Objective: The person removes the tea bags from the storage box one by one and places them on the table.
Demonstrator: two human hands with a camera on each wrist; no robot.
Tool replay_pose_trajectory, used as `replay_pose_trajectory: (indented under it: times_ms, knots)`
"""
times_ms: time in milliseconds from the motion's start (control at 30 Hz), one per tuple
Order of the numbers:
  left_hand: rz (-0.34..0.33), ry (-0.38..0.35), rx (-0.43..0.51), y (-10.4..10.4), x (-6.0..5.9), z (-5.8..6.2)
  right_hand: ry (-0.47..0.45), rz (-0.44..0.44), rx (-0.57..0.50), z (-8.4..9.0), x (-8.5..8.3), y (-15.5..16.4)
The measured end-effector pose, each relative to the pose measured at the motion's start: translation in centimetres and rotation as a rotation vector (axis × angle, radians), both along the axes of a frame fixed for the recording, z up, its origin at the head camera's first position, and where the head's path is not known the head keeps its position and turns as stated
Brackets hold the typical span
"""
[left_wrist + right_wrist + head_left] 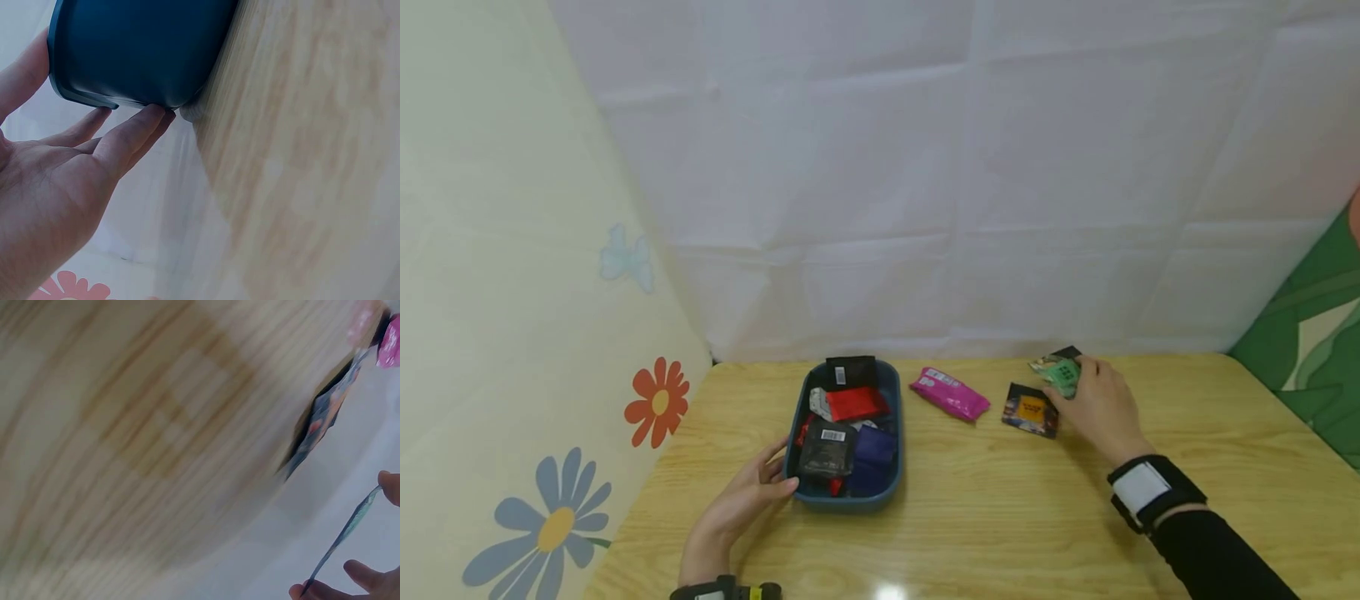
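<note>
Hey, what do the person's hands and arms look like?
The left hand and right hand wear no gloves. A black strap with a pale patch circles the right wrist, beside a black sleeve. The left wrist shows a dark band and a yellow mark, partly cut off.

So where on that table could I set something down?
The table has its widest bare patch in front of the pink packet, between the blue tub and the right sleeve. Another lies right of that sleeve. It's crowded at the back, where the right grip pinches a green packet beside a dark packet, and inside the packet-filled tub.
</note>
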State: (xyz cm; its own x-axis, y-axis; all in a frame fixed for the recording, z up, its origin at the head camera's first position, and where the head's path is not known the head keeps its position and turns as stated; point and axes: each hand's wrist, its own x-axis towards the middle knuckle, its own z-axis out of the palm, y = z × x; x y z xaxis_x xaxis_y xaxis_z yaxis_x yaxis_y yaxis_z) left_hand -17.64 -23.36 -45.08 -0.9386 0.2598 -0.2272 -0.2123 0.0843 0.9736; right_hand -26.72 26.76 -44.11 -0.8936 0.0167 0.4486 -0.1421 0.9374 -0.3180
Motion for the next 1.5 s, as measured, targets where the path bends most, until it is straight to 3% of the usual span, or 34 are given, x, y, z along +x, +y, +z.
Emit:
replay_pose_trajectory:
  times_ms: [200,533,633,1200,1500]
  knots:
    - [-0.008,0.003,0.006,-0.1,-0.1,0.0,-0.049,-0.031,0.002,-0.5,-0.4,1.4]
    - [-0.001,0.004,0.010,0.0,-0.2,-0.2,-0.312,-0.073,0.044,-1.2,0.2,3.9]
    - [0.003,-0.002,0.010,0.1,-0.2,-0.2,-0.354,-0.077,0.045,-1.3,0.3,4.1]
    - [0.030,-0.025,-0.003,0.2,0.0,0.0,-0.466,-0.116,0.080,-1.7,0.3,4.3]
    - [0.010,-0.014,0.004,0.2,-0.1,0.0,-0.422,-0.095,0.091,-0.9,0.6,3.8]
